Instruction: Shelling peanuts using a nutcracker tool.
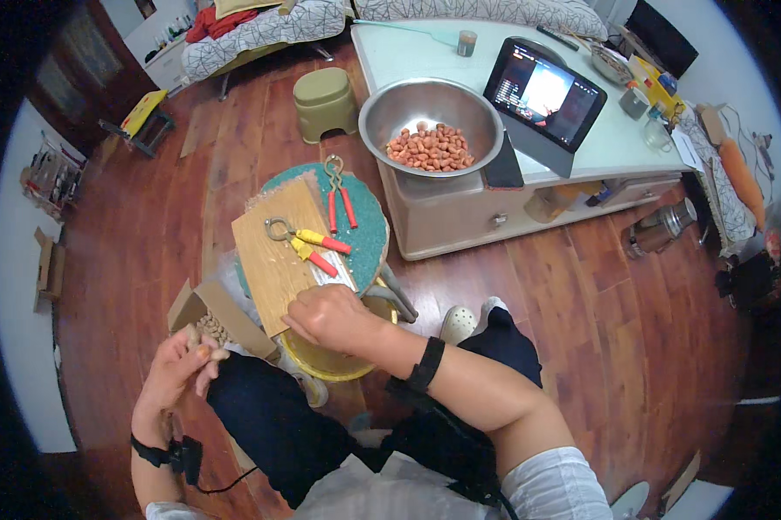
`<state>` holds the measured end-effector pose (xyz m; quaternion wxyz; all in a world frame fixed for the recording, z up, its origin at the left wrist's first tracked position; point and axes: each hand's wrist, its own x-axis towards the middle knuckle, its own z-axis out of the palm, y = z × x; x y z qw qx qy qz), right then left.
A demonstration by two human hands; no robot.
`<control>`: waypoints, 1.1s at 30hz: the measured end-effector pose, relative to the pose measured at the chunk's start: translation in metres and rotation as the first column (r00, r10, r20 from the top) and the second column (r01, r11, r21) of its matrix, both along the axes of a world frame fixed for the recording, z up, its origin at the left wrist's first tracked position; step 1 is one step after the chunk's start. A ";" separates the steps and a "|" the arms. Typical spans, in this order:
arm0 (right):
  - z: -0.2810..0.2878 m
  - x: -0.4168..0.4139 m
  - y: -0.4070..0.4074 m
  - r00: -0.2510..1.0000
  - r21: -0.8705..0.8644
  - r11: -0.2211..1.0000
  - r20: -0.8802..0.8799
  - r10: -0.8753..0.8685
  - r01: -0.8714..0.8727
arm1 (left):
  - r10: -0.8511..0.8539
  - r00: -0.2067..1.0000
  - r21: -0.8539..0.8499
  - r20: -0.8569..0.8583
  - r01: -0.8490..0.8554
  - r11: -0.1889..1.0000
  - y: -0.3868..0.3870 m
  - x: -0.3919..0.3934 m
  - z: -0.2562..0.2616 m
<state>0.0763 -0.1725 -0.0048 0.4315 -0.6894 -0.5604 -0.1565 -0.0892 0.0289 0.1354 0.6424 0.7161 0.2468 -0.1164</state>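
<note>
My left hand [186, 364] holds a few unshelled peanuts [218, 354] between its fingers, beside a cardboard box [238, 312] with more peanuts in their shells [212, 327]. My right hand [329, 315], fingers curled, is over the near edge of a wooden board [270, 260], above a yellow bucket [325, 364]; what is inside its fingers is hidden. Pliers with yellow and red handles [309, 246] lie on the board. Red-handled pliers [340, 198] lie behind them on a round green stool top [364, 234]. Shelled peanuts [433, 148] fill the bottom of a steel bowl [429, 91].
The bowl stands on the corner of a glass-topped table [403, 45], next to a tablet [546, 94] on a stand. A green plastic stool [325, 107] is on the floor behind the round one. A metal flask [663, 227] is at the right.
</note>
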 end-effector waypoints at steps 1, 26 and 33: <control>0.000 0.002 -0.003 1.000 -0.033 0.999 -0.007 -0.013 0.013 | 0.009 0.999 -0.025 0.038 -0.008 1.000 -0.014 0.014 -0.001; 0.008 0.020 -0.005 0.995 -0.097 0.991 -0.038 -0.096 0.092 | -0.185 0.854 0.775 0.486 -0.324 0.542 -0.021 0.135 -0.132; 0.010 0.022 -0.009 0.995 -0.147 0.987 -0.067 -0.076 0.066 | -0.210 0.872 0.768 0.441 -0.246 0.591 -0.020 0.134 -0.138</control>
